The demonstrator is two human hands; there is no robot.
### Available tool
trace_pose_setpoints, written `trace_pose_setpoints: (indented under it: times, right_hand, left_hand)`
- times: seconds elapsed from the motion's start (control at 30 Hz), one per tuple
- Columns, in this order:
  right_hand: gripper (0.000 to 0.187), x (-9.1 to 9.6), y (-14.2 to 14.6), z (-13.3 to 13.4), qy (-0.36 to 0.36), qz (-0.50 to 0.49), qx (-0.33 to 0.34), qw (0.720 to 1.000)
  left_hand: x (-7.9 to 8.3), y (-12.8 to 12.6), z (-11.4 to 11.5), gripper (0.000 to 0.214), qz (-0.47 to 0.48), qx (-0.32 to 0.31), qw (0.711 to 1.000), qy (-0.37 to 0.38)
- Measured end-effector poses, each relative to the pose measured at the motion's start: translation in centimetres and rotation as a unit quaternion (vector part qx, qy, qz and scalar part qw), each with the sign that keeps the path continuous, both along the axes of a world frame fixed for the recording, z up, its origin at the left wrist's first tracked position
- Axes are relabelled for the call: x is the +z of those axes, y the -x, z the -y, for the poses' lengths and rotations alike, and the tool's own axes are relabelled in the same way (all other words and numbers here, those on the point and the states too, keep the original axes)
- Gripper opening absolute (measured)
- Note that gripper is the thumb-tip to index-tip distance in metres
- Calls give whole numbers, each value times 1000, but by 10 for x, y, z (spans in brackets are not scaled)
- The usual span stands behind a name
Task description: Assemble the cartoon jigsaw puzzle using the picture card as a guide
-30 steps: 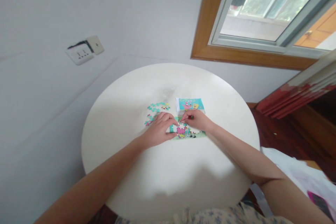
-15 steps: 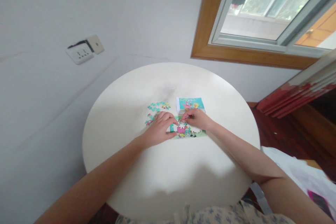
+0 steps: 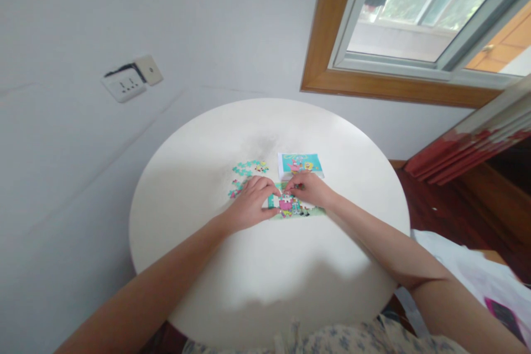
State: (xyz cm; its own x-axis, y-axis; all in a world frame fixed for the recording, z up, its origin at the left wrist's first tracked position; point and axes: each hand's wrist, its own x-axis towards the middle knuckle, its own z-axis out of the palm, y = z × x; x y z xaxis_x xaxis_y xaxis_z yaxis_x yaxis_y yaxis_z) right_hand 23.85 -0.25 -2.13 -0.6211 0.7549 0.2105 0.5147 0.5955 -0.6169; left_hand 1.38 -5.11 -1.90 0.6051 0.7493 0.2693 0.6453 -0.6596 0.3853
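Observation:
A partly assembled jigsaw puzzle (image 3: 285,205) in pink, teal and green lies on the white round table. My left hand (image 3: 254,202) rests at its left edge, thumb and fingers spread apart around that side. From the right, my right hand (image 3: 309,188) reaches over the puzzle's upper part, its thumb and fingertips pinched on a small puzzle piece that they mostly cover. Beyond the left hand lie several loose puzzle pieces (image 3: 245,168), mostly teal, some partly hidden by that hand. Behind the puzzle sits a picture box (image 3: 301,162) with cartoon figures.
The white round table (image 3: 199,149) stands close to the wall, which carries a socket (image 3: 124,84). A wood-framed window (image 3: 394,87) is at the upper right, with a red and white curtain (image 3: 456,155) below it. White cloth or plastic and a dark pink-edged object (image 3: 504,315) lie lower right.
My right fingertips have shifted very slightly down and left over the puzzle. The left hand keeps its place, and the whole view has moved a little.

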Motion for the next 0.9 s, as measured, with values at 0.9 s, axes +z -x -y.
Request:
trace_pose_setpoints:
  times: [0.9]
  right_hand:
    - [13, 8, -16, -1, -84, 15, 68, 994]
  left_hand:
    - [1, 0, -1, 31, 7, 2, 1000, 10]
